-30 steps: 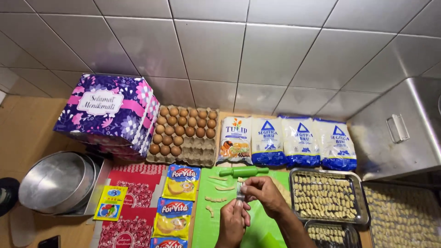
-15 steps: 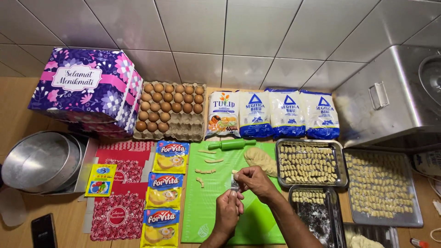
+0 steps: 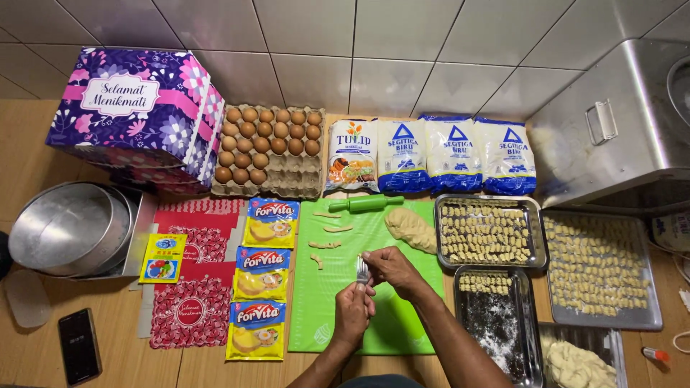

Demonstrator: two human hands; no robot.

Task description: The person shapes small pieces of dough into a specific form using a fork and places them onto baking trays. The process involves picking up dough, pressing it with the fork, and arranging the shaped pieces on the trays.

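My left hand holds a metal fork upright over the green mat. My right hand has its fingertips pressed on the fork's tines, apparently on a small bit of dough that is hidden by the fingers. Several short dough strips lie on the mat to the left of the hands. A lump of dough rests at the mat's right edge, and a green rolling pin lies across its top.
Metal trays of shaped dough pieces and a floured tray sit to the right. Flour bags, an egg carton, yellow sachets, a patterned box, round pans, a phone and a steel box surround the mat.
The camera view has tilted down and shifted, showing more of the floor and trays. Both hands stay together on the fork over the mat.
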